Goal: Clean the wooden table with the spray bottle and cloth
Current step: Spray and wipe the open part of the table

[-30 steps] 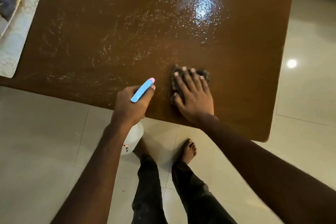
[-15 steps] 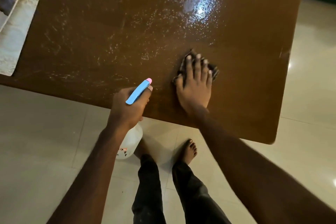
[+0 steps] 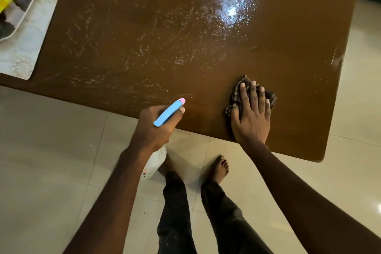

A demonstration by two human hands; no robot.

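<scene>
**Right hand.** The right hand (image 3: 250, 117) lies flat on the cloth (image 3: 236, 95). Its fingers (image 3: 252, 93) are straight and slightly spread, pressing the cloth onto the wooden table (image 3: 144, 27). Cloth shows past the fingertips and beside the thumb; the rest is under the palm.

**Left hand.** The left hand (image 3: 154, 128) is curled round the neck of the spray bottle (image 3: 168, 113). One fingertip sits beside the pink nozzle tip, which points ahead of the knuckles. The white body hangs below the wrist, off the table.

**Handling (judgement).**
- The cloth is a soft, limp check weave and should bunch under sideways load. Flat palm pressure over its middle suits it better than a pinch.
- The bottle is stiff, light plastic. The neck under the blue head is the sound hold.
- Droplets (image 3: 165, 47) lie ahead of and to the left of the right fingertips, not yet wiped.

**Writing.** A small red-and-dark label (image 3: 144, 173) sits on the bottle below the left wrist, too small to read. No brand is legible.
</scene>
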